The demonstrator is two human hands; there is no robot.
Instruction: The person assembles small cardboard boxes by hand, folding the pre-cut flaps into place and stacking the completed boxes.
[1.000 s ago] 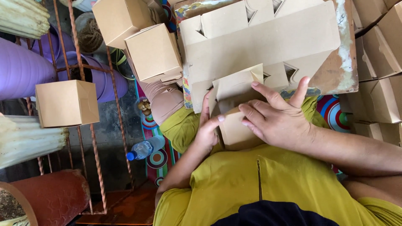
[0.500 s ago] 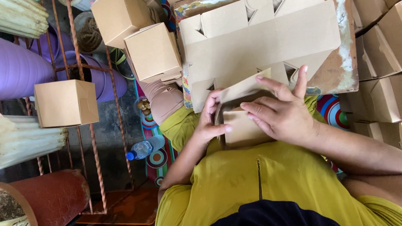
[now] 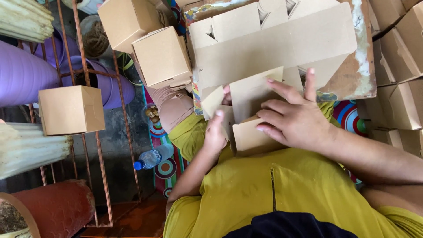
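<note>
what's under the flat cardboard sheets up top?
The flat cardboard sheets lie on a worn board with chipped paint; its right edge and lower corner show. The rest of the board is covered. The right hand and left hand fold a small box below.

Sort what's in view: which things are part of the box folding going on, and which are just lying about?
In use: small cardboard box, left hand, right hand, flat box blanks, finished boxes.

Lying about: water bottle, purple pots, twine ball.
</note>
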